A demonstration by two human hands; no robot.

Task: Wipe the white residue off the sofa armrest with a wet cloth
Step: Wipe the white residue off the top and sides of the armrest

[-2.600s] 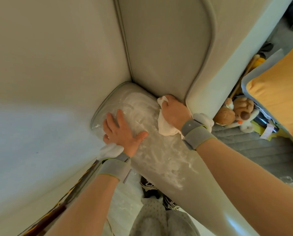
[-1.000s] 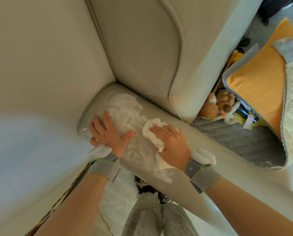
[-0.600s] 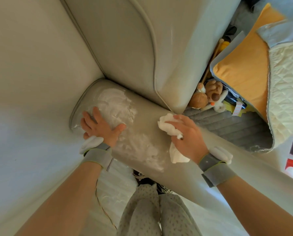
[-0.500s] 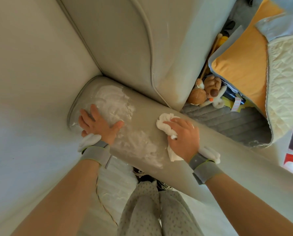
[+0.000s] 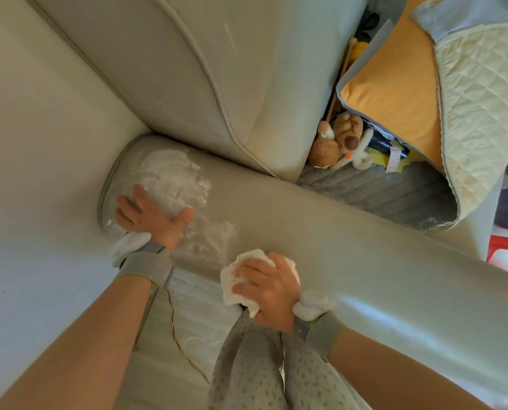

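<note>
Although the long, rounded pale-grey leather sofa armrest [image 5: 320, 229] looks clean toward the right of the frame, a powdery white residue patch [image 5: 172, 179] left of centre remains. The left hand [image 5: 150, 216] rests flat there, fingers spread. At lower centre, the right hand [image 5: 272, 291] grips the crumpled white wet cloth [image 5: 235, 279].

Cloth [image 5: 240, 279] on armrest [image 5: 320, 232], right of residue [image 5: 172, 179]; plush toys [image 5: 341, 140] beyond.

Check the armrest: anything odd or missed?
Yes. Thick white residue still coats the armrest end by the left hand, with a thinner smear beside the thumb. The right hand holds the cloth at the near edge, off the patch.
</note>
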